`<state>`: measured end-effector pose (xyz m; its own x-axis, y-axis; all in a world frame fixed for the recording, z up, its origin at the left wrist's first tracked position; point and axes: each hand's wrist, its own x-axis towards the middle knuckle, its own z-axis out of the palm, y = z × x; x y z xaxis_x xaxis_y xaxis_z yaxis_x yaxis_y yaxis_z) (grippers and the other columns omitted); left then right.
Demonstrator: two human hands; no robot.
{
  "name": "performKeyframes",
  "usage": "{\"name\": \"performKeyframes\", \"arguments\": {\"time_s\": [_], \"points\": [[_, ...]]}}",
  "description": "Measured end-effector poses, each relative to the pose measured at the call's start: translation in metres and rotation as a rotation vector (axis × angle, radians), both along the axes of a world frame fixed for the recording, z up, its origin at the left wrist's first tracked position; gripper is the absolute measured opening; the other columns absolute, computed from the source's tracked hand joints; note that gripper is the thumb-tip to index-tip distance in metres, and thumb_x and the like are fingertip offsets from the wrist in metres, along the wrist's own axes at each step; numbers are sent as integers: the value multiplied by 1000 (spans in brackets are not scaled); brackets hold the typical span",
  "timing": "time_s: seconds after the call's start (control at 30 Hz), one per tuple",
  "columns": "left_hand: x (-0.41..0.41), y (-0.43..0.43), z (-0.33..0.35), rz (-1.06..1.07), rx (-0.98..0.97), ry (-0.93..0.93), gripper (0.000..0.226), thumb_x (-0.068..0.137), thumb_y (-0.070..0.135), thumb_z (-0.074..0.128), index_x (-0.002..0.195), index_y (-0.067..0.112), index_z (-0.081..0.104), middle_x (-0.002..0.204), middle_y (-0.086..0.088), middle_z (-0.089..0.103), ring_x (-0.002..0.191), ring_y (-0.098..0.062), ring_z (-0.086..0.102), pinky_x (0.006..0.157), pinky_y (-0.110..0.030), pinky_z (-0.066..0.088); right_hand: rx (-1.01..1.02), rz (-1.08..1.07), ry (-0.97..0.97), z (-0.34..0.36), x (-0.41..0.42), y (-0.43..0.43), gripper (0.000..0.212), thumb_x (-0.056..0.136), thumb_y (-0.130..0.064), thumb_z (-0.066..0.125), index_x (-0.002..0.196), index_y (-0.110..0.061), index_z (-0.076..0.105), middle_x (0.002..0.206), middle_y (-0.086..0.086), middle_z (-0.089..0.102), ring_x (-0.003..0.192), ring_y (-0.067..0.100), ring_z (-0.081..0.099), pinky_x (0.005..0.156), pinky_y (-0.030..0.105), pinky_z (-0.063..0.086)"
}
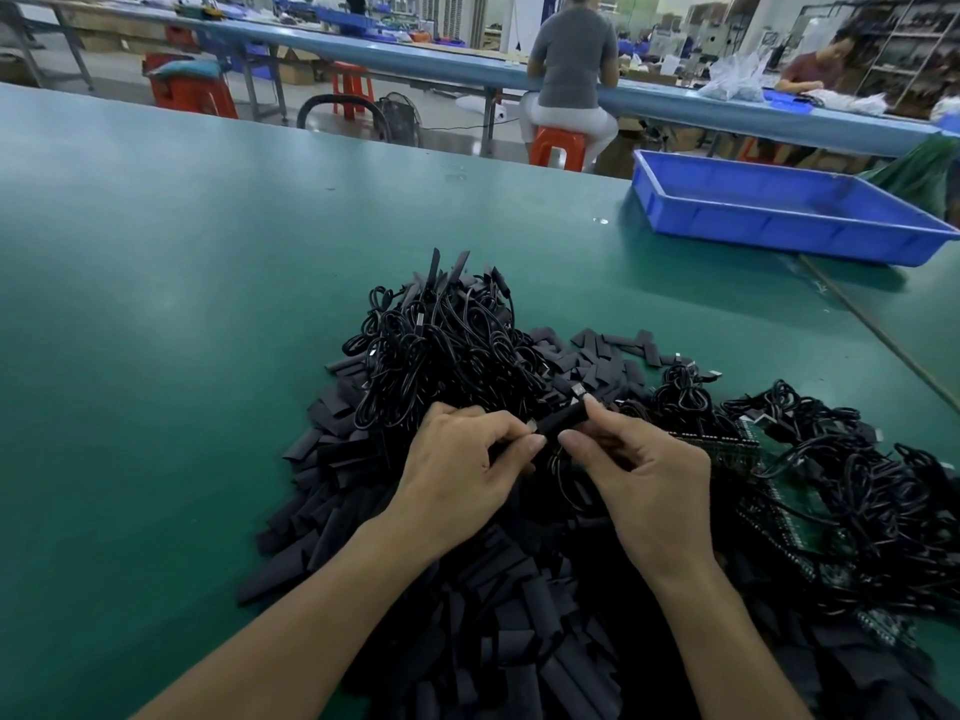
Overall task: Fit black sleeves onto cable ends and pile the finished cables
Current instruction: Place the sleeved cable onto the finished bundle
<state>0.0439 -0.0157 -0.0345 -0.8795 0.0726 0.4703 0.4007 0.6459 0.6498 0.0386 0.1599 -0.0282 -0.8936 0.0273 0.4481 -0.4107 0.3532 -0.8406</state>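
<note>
Because the short, flat black plastic sleeve (565, 421) looks light and limp, pinching near its open mouth seems best; right hand (647, 478) pinches it, left hand (462, 462) pinches the thin black cable end (532, 427), above the green table (156, 304).

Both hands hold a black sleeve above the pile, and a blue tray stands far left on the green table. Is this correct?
No. The head view shows the blue tray far right on the green table; the left hand and right hand do hold the black sleeve.
</note>
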Motion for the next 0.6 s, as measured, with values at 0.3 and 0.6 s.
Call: {"name": "performKeyframes", "arguments": {"time_s": [0.3, 0.6], "points": [[0, 1, -2, -8, -5, 9, 15, 94, 38, 66, 83, 29, 72, 73, 19, 67, 76, -3, 58, 95, -27, 32, -89, 35, -24, 2, -1, 1, 22, 83, -20, 76, 100, -34, 73, 84, -13, 75, 76, 10, 73, 70, 20, 57], [-6, -11, 14, 222, -336, 365, 28, 96, 40, 54, 100, 22, 75, 112, 4, 63, 107, -19, 50, 93, -33, 37, -185, -54, 135, 18, 4, 4, 16, 92, -9, 67, 91, -25, 64, 74, -2, 71, 60, 13, 71, 62, 16, 54]]}}
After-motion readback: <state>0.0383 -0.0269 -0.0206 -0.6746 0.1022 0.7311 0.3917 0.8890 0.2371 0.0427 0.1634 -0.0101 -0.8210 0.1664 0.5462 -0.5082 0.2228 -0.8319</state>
